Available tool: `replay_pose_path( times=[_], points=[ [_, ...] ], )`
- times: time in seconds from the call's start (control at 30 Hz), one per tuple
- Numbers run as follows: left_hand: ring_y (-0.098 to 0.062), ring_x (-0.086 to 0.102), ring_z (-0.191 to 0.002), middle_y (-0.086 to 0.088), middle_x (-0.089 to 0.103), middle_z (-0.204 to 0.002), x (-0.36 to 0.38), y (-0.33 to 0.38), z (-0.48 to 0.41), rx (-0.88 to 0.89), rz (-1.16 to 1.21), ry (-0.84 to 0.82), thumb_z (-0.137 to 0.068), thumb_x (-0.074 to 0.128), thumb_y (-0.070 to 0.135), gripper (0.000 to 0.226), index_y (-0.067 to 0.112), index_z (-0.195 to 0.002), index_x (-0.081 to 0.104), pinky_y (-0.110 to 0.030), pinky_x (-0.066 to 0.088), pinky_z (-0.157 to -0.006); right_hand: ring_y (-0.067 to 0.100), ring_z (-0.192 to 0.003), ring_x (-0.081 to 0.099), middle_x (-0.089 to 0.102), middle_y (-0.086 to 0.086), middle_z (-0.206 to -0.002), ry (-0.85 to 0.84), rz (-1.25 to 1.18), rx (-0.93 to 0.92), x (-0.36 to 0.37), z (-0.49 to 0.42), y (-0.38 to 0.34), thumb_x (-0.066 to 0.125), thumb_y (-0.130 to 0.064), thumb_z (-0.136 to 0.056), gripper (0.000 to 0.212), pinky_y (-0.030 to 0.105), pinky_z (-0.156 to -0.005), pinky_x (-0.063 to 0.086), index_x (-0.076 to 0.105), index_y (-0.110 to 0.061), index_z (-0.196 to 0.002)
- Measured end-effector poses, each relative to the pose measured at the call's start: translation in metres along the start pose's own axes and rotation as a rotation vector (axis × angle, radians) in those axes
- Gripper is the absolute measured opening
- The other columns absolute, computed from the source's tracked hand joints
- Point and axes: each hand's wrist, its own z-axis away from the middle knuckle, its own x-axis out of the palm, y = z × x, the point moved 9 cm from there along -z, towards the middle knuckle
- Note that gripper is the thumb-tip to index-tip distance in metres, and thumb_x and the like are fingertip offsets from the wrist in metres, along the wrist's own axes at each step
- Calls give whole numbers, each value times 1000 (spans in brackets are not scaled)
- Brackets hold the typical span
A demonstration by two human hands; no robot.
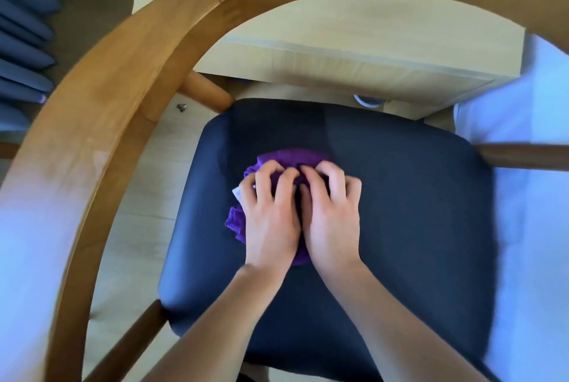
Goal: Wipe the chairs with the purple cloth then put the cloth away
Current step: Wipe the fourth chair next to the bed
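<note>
**Back rail [101, 123] up close; both hands bunch the cloth on the seat**

Left hand [271, 215] and right hand [334, 215] are side by side and touching, fingers curled into the purple cloth [289, 158], pressing it onto the dark seat [425, 212]. Cloth is wadded under both palms, spilling past the fingertips and out left of the left hand. Looks soft, light and limp, so it should slide easily on the smooth seat. Best hold: the gathered folds under the fingers, not a loose edge.
</note>
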Motion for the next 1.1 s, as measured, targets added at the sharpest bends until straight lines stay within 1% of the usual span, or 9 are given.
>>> replay_pose_path(
  times=[0.23,0.33,0.47,0.63,0.7,0.77,0.9,1.03,1.1],
  points=[
    [-34,44,-100,-16,54,-120,9,16,-35,37,60,37,-94,49,13,24,7,-110,66,-43,44,-86,25,-98,44,60,10,-121,53,-53,-11,-1,-34,16,49,-21,-99,31,39,-81,52,69,-5,-117],
    [-38,49,-95,-19,57,-115,16,32,-74,64,-3,66,-93,50,15,23,7,-107,66,-45,41,-84,28,-94,44,61,12,-117,98,-36,-41,-4,-74,29,48,-22,-98,31,39,-82,49,71,-6,-113],
    [-41,55,-88,-20,60,-105,35,47,-126,71,-99,-9,-91,44,26,31,7,-100,68,-47,45,-76,37,-90,48,60,9,-114,34,24,11,3,-125,46,52,-20,-94,24,40,-82,48,72,-12,-107],
    [-38,42,-121,-17,47,-133,66,50,-167,-2,-145,-322,-101,39,29,37,13,-131,55,-46,34,-100,36,-104,46,53,8,-128,-205,147,169,24,-163,73,42,-25,-103,29,37,-93,33,65,-17,-117],
    [-38,44,-117,-17,50,-130,63,51,-161,9,-152,-305,-99,32,34,43,14,-127,57,-47,36,-97,36,-102,48,54,6,-127,-203,140,164,22,-160,73,40,-29,-103,30,37,-93,30,64,-18,-118],
    [-41,52,-102,-18,58,-117,51,55,-143,52,-133,-183,-93,30,35,48,12,-115,65,-48,42,-88,36,-96,48,55,4,-123,-143,102,131,13,-143,69,42,-30,-103,29,38,-92,34,65,-19,-117],
    [-38,55,-88,-17,62,-111,39,64,-78,138,-100,-25,-94,48,20,27,10,-107,69,-46,44,-83,33,-91,47,60,3,-123,28,-22,147,-21,-71,70,48,-26,-100,29,38,-78,47,69,-13,-115],
    [-37,53,-89,-16,61,-114,37,74,11,168,-26,-53,-96,50,14,23,9,-109,68,-47,47,-82,25,-94,46,60,-2,-123,42,-53,243,-43,18,80,47,-29,-100,30,35,-67,53,69,-14,-115],
    [-36,52,-90,-16,61,-114,37,76,31,178,-9,-73,-95,51,13,22,10,-110,67,-50,48,-81,22,-94,44,60,1,-121,64,-39,243,-48,38,83,49,-27,-99,29,35,-68,54,70,-13,-113]
  ],
)
